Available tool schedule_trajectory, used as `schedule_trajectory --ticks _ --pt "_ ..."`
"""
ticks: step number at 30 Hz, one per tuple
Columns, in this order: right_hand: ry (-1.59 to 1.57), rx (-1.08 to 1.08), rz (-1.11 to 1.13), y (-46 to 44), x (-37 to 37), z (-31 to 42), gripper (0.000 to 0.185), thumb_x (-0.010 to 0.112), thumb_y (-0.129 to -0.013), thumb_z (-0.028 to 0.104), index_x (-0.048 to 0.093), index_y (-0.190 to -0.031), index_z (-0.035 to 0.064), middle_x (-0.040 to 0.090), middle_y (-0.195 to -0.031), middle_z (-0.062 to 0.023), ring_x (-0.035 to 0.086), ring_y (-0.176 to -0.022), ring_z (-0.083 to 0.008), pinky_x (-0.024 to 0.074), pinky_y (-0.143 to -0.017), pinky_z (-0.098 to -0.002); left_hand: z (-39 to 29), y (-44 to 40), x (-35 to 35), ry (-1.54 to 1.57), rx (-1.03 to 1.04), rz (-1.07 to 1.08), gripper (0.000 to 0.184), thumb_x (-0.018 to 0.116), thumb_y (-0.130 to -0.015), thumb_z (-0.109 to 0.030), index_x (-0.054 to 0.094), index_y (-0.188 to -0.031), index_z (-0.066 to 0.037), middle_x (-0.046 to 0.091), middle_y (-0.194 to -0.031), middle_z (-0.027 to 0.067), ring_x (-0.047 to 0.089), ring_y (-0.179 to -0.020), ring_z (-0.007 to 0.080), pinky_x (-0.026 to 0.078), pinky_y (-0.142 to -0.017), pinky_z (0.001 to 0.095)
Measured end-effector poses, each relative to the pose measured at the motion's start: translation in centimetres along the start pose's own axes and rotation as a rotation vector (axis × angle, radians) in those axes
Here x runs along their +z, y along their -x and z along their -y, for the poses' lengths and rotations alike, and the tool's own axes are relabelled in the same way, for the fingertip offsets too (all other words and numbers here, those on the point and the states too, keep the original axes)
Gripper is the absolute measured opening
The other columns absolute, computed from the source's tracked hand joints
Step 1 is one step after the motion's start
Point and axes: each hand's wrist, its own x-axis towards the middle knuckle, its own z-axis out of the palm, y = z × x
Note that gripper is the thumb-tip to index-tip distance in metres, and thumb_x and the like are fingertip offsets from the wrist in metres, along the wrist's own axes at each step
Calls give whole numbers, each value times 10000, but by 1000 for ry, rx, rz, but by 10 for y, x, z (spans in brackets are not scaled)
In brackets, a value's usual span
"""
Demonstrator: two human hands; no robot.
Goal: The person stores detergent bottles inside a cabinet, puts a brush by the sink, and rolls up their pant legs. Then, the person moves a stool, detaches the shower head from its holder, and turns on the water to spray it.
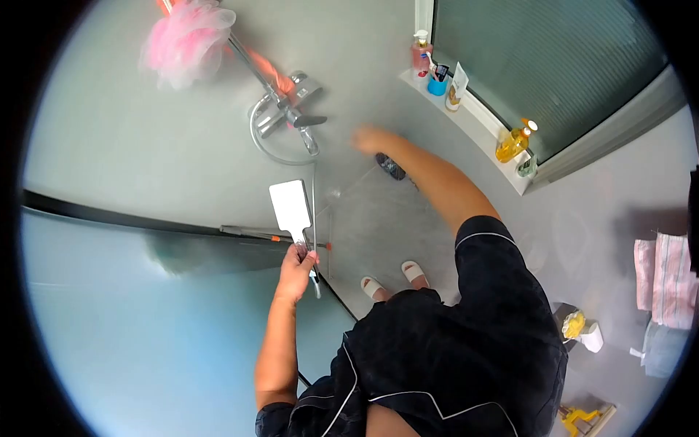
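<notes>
A white flat paddle-shaped object (291, 207) points upward from my left hand (297, 271), whose fingers are wrapped round its handle. A thin grey rod runs beside it, and its lower end shows just below the same hand. My right hand (373, 140) is stretched out ahead, blurred by motion, so its fingers cannot be made out. It is right of the chrome shower mixer (291, 109) and apart from it. A dark object (391, 166) lies below and right of that hand.
A pink bath puff (191, 42) hangs at the upper left. Bottles, including a yellow pump bottle (512, 144), and a blue cup (437, 85) stand on the window ledge (480, 135). Striped towels (671, 280) hang at right. A glass panel (167, 313) is at left.
</notes>
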Motion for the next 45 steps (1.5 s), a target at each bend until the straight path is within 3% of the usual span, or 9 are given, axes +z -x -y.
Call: schedule_trajectory --ticks 4,10,20,23,27,32,39,41,45 --pt "-806 80 -74 -18 -52 57 259 562 -1007 257 674 -996 24 693 -858 -95 668 -659 -187 551 -597 -337 -10 11 18 26 10 -36 128 615 -1003 -144 548 -1048 -44 645 -890 14 507 -778 96 414 -727 254" --pt "-1125 138 -49 -63 -104 90 237 547 -1007 208 620 -1128 18 682 -1003 -121 682 -743 -191 536 -570 -318 -31 27 33 -6 3 -111 146 616 -1003 -149 542 -1056 -35 630 -876 18 495 -774 94 414 -714 255" --pt "-1180 257 127 -94 -134 117 381 533 -1041 349 583 -1234 24 658 -1152 -181 671 -788 -209 510 -603 -310 -39 31 36 45 5 -153 226 617 -1004 -145 550 -1154 10 635 -917 29 548 -827 111 456 -784 268" --pt "-1249 194 181 -113 -119 116 359 557 -1027 397 584 -1174 70 670 -1045 -152 678 -753 -212 474 -552 -312 -40 32 37 61 6 -167 214 616 -1004 -145 554 -1141 7 639 -927 31 557 -839 113 460 -798 269" --pt "-1361 307 283 -121 -112 120 326 559 -1029 392 585 -1160 96 671 -1048 -123 679 -785 -204 467 -561 -304 -44 32 32 29 0 -182 249 631 -992 -130 561 -1160 39 649 -993 56 615 -902 136 502 -851 294" --pt "-1595 215 254 -124 -101 118 209 641 -982 248 588 -1107 89 644 -967 -75 692 -804 -216 583 -644 -335 -38 28 28 21 7 -181 258 636 -991 -136 563 -1167 38 654 -988 56 612 -888 133 501 -846 294" --pt "-1457 302 96 -121 -111 138 243 697 -891 184 603 -1057 34 646 -894 -66 706 -807 -229 621 -655 -369 -45 23 30 -33 -4 -178 231 637 -995 -152 562 -1122 26 654 -964 51 598 -867 127 490 -828 284" --pt "-1207 328 -8 -116 -116 146 275 758 -864 219 635 -1044 52 659 -866 -62 700 -767 -184 606 -640 -296 -40 20 30 -3 9 -175 222 637 -995 -153 562 -1110 22 653 -956 49 594 -861 126 489 -825 284" --pt "-858 219 -103 -98 -126 156 273 745 -836 260 687 -971 30 696 -837 -117 719 -800 -198 595 -633 -337 -37 18 32 51 49 -196 205 638 -994 -151 564 -1087 16 650 -931 41 584 -848 120 486 -815 282"
